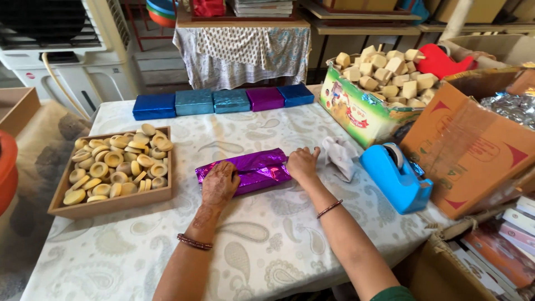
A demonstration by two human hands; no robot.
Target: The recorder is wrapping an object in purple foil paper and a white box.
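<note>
Paisley-cloth tabletop (pixel 139 251), purple shiny foil-wrapped long box (pixel 253 170) at centre.
Left hand (pixel 219 184) flat, fingers pressed down on box's left end; right hand (pixel 301 163) spread on its right end; foil probably slippery, crinkly, best held by the ends.

Tray (pixel 165 167) left of parcel (pixel 256 167) — tape dispenser (pixel 393 178) right, boxes (pixel 223 102) behind

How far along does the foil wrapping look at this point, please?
Done: five wrapped boxes sit in a row at the table's far edge. In hand: the left hand and right hand press on a purple foil package, its wrap apparently not closed yet. Left: the wooden tray of round pieces and the box of blocks remain full.
</note>
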